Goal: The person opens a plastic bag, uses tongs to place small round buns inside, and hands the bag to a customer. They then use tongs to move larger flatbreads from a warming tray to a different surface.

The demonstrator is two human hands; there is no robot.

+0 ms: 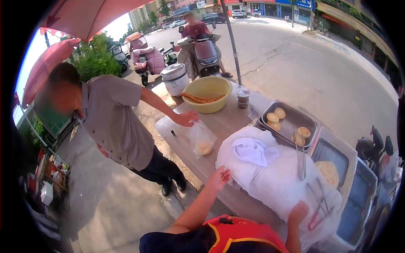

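My left hand [219, 178] is at the table's near edge, palm partly up, fingers apart and holding nothing. My right hand [299, 212] rests at the white cloth cover [270, 181], its fingers partly hidden. Metal tongs [301, 162] lean on the tray of round breads [283, 120], and red-handled tongs [322, 206] lie on the cover beside my right hand. A folded white cloth [255, 152] sits on top. Across the table, a person in a grey shirt [118, 114] holds a clear plastic bag [201, 139] with a round bread inside.
A yellow bowl [206, 90] holds long fried dough, with a lidded cup [243, 98] and white pot [175, 80] nearby. Metal trays [358, 198] line the right side. A rider on a scooter [206, 52] is beyond the table. An umbrella pole [232, 42] stands behind the cup.
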